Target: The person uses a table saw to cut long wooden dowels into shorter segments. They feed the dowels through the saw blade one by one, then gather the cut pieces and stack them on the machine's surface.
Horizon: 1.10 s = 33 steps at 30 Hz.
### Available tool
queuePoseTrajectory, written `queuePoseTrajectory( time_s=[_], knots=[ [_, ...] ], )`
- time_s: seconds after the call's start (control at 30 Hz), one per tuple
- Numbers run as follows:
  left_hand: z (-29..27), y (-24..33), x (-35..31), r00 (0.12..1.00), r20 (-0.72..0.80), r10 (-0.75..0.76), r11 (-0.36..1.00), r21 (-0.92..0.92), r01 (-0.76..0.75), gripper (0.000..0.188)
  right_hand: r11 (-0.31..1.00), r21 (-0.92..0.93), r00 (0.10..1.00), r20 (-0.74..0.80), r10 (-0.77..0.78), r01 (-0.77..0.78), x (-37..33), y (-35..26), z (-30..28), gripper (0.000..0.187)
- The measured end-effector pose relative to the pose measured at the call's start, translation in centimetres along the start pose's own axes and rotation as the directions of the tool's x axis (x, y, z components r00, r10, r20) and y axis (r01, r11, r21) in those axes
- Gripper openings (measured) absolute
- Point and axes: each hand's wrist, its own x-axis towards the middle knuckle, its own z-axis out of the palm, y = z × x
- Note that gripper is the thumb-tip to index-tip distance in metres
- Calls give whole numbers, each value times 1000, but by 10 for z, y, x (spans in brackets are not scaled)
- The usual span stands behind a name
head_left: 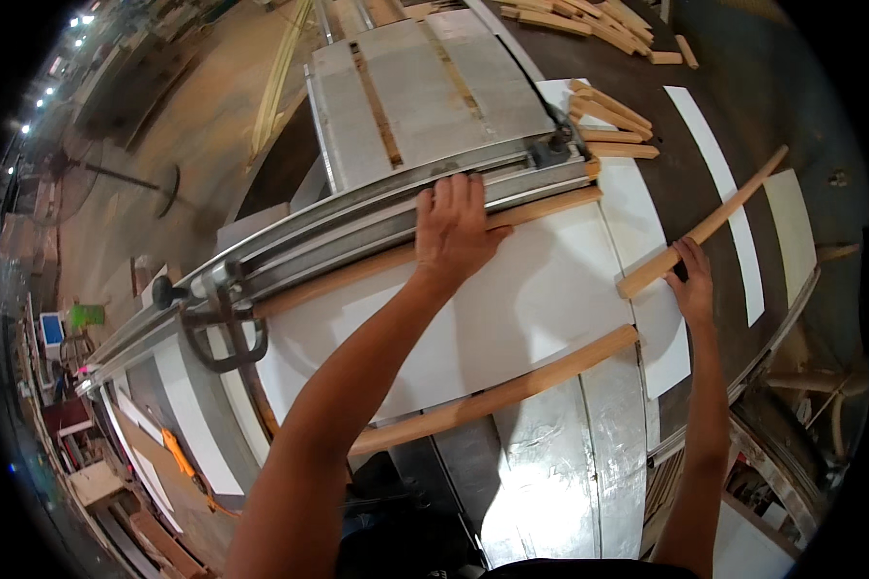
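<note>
My left hand [454,227] is curled over the long metal fence [357,227], its thumb out along a wooden strip [338,280] that lies against that fence. Off to the right, my right hand [690,280] grips a loose wooden strip [714,222], which slants up and away to the right. Between the hands lies a white panel [541,280]. A second wooden strip [512,391] runs along the panel's near edge, roughly parallel to the fence.
Short wooden pieces [613,116] rest beyond the fence's right end, and more wood offcuts [589,19] are heaped farther back. A black looped handle [232,352] sits at the fence's left. White strips [719,183] lie on the dark surface at right; an orange tool [177,452] is at lower left.
</note>
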Motion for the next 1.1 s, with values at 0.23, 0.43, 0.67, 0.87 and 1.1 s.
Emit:
queuePoseTrajectory(
  time_s=[0.23,0.43,0.67,0.87,1.1],
  knots=[
    [0,-6,0,997,-70,42,999,-15,-43,80,1000,15,982,189,17,-20,4,-24,-16,59],
    [0,-3,0,1000,8,20,999,-43,-20,78,998,-59,955,295,31,-14,4,-21,-34,55],
    [2,-9,-7,998,64,1,1000,-1,-1,73,990,-85,946,314,-80,112,-22,-85,-75,53],
    [-19,-24,-31,986,58,159,985,62,-163,73,985,167,959,284,-16,-33,-55,-193,-107,55],
    [-46,-51,-128,926,363,102,939,-342,31,86,980,196,963,266,-41,-12,-93,-278,-123,57]
  ],
)
